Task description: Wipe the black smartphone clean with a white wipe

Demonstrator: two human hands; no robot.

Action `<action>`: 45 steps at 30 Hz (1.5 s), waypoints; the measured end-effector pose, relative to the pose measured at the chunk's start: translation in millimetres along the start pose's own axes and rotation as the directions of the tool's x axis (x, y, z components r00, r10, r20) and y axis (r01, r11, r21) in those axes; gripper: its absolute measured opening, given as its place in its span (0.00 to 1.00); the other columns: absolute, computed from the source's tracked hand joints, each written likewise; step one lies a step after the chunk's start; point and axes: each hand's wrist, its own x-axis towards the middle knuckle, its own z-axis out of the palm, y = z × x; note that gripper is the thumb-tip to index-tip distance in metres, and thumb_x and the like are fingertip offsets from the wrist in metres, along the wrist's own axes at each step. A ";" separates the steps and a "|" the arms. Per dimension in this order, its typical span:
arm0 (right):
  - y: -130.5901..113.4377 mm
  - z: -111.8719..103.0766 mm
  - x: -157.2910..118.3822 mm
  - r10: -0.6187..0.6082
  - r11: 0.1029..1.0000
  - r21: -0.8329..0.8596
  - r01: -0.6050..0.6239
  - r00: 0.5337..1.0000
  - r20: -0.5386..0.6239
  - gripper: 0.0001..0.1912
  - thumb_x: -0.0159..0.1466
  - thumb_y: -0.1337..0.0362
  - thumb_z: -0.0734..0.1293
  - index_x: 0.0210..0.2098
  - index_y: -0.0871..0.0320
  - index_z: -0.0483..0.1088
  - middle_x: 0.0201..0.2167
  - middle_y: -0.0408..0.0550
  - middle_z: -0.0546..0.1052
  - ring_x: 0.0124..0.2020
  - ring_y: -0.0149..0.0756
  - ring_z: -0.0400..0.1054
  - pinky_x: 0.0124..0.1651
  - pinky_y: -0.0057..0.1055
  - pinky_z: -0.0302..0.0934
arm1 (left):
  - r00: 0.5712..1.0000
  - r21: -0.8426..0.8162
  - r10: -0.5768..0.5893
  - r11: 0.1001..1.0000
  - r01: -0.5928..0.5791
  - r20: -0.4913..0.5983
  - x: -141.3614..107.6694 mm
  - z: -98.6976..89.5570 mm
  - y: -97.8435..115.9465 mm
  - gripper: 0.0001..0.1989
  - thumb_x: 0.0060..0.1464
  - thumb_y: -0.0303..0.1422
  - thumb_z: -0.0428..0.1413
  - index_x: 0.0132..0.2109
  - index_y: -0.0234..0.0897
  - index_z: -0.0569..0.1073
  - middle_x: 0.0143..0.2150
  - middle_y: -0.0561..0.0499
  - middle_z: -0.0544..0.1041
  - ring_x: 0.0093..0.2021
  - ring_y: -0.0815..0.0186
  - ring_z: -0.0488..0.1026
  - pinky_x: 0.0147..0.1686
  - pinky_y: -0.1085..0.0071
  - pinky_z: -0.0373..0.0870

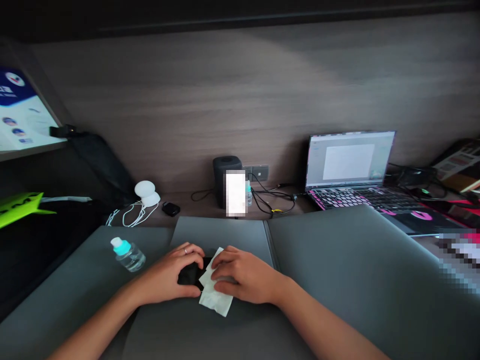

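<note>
A black flat object that looks like a phone (188,274) lies on the grey folder-like mat in the middle. My left hand (183,272) is curled around its left side, thumb below and fingers above. Over its right part is a folded white tissue (215,302), pressed down by the bent fingers of my right hand (240,275). The tissue and both hands hide much of the black object. To the left of my left hand, a small clear bottle (131,257) with a turquoise collar lies tilted on the mat.
The grey mat (330,270) spreads across the desk. Behind it stand a black cylindrical speaker (219,182), a white round device (145,191) with cables, and a small black object (170,208). An open laptop (348,160) is at the right; a shelf with a box (26,120) is at the left.
</note>
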 end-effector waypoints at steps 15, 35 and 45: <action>6.4 -2.5 1.4 0.090 0.996 0.014 -0.089 0.996 -0.020 0.04 0.64 0.70 0.68 0.38 0.60 0.75 0.41 0.50 0.74 0.44 0.36 0.68 0.53 0.35 0.60 | 1.000 0.006 0.003 1.000 -0.003 -0.006 0.4 -2.3 3.4 0.16 0.48 0.30 0.66 0.42 0.43 0.70 0.56 0.50 0.70 0.56 0.56 0.66 0.54 0.62 0.64; 6.3 -3.3 3.0 0.027 0.995 0.098 -0.029 0.999 0.020 0.03 0.65 0.70 0.68 0.36 0.59 0.75 0.39 0.48 0.76 0.44 0.35 0.70 0.55 0.37 0.57 | 0.999 0.031 0.038 0.999 -0.037 -0.020 0.1 -1.3 0.8 0.15 0.49 0.31 0.66 0.43 0.43 0.70 0.55 0.50 0.71 0.55 0.57 0.68 0.54 0.62 0.65; 8.0 -2.1 6.0 0.017 0.997 0.076 -0.017 1.000 0.011 0.04 0.66 0.70 0.66 0.36 0.60 0.74 0.39 0.49 0.76 0.43 0.36 0.70 0.53 0.37 0.58 | 0.998 0.024 0.055 0.998 -0.055 0.003 -0.7 -3.8 -3.3 0.13 0.53 0.36 0.64 0.44 0.43 0.70 0.56 0.48 0.71 0.56 0.55 0.67 0.54 0.60 0.65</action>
